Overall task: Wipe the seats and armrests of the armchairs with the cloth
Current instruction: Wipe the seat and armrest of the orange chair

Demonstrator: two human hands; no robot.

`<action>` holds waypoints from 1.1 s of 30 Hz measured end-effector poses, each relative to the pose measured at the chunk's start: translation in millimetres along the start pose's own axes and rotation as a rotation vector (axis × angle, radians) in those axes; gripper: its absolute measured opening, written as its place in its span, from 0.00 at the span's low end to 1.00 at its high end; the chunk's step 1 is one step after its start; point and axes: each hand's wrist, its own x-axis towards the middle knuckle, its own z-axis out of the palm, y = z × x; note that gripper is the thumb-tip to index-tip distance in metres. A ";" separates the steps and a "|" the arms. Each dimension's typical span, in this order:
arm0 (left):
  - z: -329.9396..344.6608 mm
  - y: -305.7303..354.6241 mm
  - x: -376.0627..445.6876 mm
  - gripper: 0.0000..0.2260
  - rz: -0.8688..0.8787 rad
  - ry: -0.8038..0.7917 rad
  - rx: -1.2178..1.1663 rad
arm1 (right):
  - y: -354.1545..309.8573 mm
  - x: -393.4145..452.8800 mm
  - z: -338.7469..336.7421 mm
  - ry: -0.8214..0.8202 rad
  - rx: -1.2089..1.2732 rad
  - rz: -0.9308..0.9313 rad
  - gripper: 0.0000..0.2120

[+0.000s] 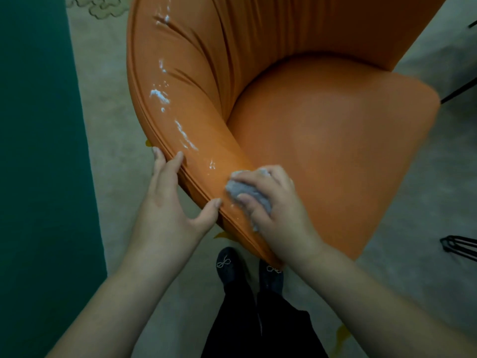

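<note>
An orange armchair (322,140) fills the middle of the view, its seat to the right and its curved left armrest (180,104) running towards me. White foam streaks (160,95) lie along the top of that armrest. My right hand (273,205) presses a crumpled grey cloth (247,192) onto the near end of the armrest. My left hand (167,200) rests on the armrest's outer edge, fingers spread over the rim and thumb against the seam.
A dark green surface (38,151) stands along the left. Pale carpet (113,140) lies around the chair. Black metal legs (459,246) show at the right edge. My feet in dark shoes (227,264) stand just below the armrest.
</note>
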 end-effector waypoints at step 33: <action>-7.9 -0.6 1.8 0.37 -0.050 -0.009 -0.011 | -25.7 14.2 7.2 -0.017 -0.083 -0.174 0.15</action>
